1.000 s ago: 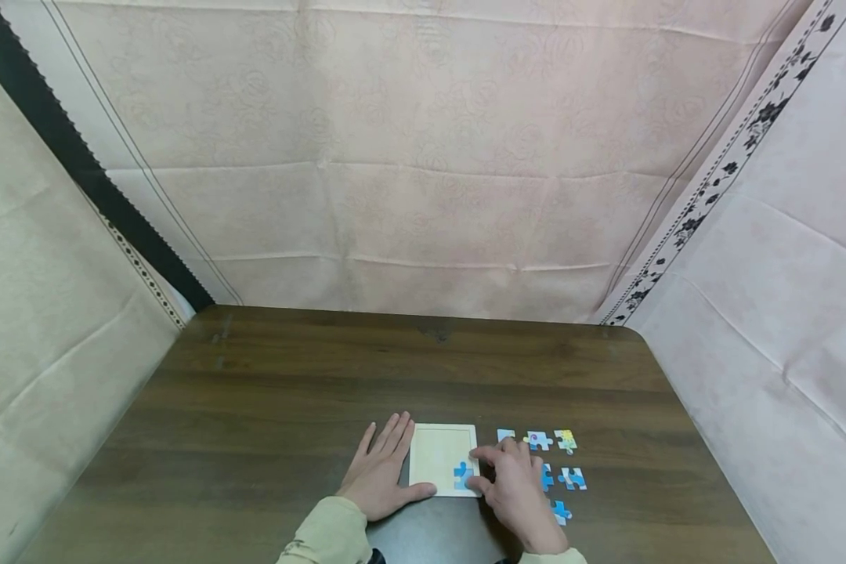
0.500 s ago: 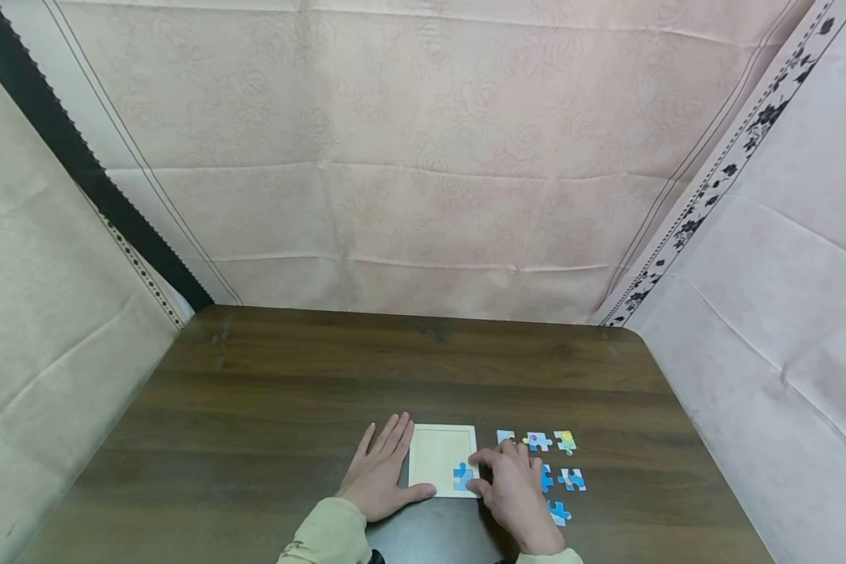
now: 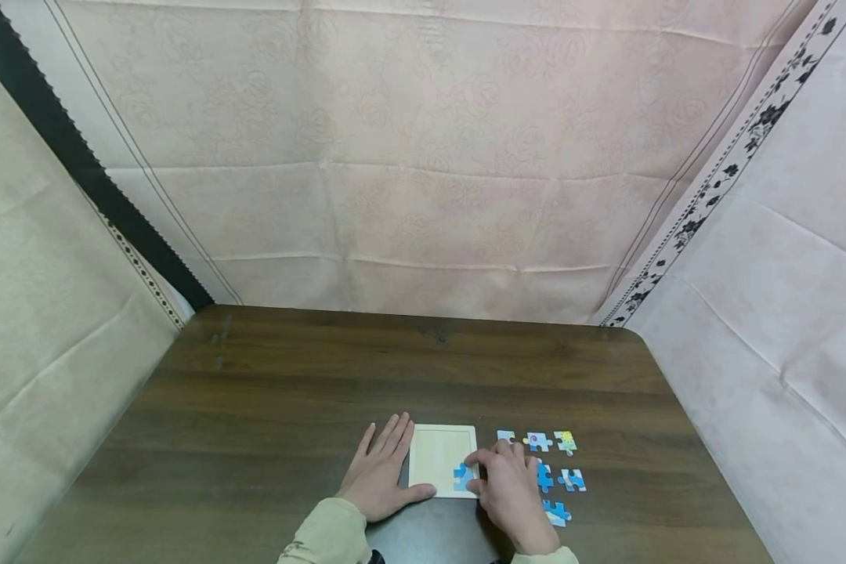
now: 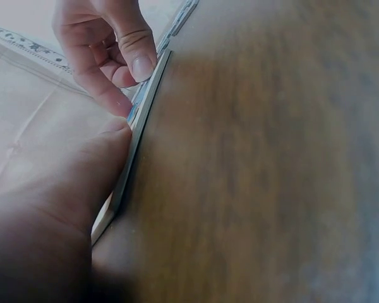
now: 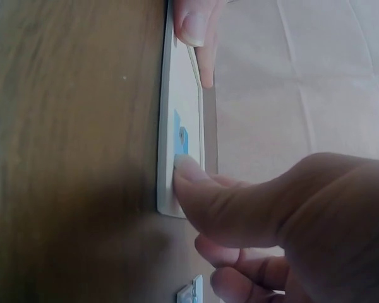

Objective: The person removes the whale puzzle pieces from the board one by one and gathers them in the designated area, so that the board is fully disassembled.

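Note:
A pale puzzle tray [image 3: 432,454] with a raised border lies flat on the table. In its near right corner sits a blue puzzle piece [image 3: 460,475], partly covered by fingers. My right hand [image 3: 513,492] pinches that piece between thumb and index finger, the other fingers curled in; the right wrist view shows the thumb [image 5: 192,173] tip on the blue surface. My left hand [image 3: 381,474] lies at the tray's left side with straight fingers spread. Its thumb [image 4: 110,148] rests on the near left corner of the border.
Several loose puzzle pieces lie right of the tray, among them a yellow and blue piece [image 3: 565,441], a blue and white piece [image 3: 572,479] and a nearer blue piece [image 3: 557,513]. The right hand hides some. Pale cloth [image 3: 423,172] hangs behind the brown table [image 3: 289,392].
My right hand has shifted slightly left, its index finger reaching further over the blue puzzle piece. More of the loose pieces beside it shows. The left hand and tray stay nearly still.

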Motion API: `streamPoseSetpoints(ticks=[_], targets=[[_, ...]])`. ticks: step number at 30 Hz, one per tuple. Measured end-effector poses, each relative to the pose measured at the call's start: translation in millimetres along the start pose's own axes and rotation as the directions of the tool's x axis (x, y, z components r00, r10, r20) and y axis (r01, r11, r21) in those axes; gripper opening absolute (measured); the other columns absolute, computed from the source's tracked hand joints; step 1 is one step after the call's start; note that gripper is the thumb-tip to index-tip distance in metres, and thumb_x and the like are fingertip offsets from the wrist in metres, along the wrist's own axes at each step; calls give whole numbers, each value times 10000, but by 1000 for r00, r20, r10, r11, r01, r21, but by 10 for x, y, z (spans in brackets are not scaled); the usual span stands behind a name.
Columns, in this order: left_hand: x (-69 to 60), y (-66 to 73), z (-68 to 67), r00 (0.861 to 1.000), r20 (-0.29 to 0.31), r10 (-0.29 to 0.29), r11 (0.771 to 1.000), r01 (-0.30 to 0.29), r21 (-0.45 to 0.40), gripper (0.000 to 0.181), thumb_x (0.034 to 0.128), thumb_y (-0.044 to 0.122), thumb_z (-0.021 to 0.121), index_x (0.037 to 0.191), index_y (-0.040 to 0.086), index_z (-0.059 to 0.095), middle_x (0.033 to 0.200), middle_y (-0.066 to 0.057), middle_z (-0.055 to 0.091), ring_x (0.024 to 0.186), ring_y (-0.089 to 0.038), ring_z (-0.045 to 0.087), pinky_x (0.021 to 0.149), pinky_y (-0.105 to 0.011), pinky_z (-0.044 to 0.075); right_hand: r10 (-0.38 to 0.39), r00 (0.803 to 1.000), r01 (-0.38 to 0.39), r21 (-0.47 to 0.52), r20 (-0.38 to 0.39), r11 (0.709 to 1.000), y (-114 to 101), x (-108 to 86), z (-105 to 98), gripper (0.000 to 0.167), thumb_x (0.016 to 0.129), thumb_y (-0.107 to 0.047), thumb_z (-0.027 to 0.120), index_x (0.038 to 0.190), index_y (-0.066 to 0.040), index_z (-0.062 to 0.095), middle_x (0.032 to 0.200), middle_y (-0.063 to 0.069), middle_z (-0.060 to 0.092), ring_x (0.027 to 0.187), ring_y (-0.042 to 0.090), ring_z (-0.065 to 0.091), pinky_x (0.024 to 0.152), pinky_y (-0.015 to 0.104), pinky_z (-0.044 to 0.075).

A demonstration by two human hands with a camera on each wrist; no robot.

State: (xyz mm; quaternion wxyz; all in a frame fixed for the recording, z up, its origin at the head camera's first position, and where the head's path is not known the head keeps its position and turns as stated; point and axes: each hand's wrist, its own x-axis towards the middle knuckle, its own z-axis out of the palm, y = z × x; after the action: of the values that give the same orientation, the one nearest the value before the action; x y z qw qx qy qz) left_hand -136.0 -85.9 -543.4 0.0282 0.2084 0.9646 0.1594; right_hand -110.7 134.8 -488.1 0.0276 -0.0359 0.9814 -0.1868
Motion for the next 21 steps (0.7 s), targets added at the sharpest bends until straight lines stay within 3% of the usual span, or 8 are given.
streamPoseSetpoints(ticks=[7,21], targets=[[0,5,-2,1000,2,-2,1000,2,1,1086,796,858,361,1563,107,190,1626,-25,116,1489,-199,64,1173,-506,6,8,1000,-8,14,7,1000,-6,11,6,153,755,-192,847,836,-251,732,855,-18,512,880,234,410,755,470,305],[-13,8,-10,1000,-28,14,1000,-14,-6,1080,804,829,417,1550,71,230,1617,-70,165,1486,-234,104,1165,-533,46,-4,1000,4,-26,-6,1000,-31,17,4,177,759,-184,843,781,-235,675,837,-7,517,866,253,410,772,499,322]])
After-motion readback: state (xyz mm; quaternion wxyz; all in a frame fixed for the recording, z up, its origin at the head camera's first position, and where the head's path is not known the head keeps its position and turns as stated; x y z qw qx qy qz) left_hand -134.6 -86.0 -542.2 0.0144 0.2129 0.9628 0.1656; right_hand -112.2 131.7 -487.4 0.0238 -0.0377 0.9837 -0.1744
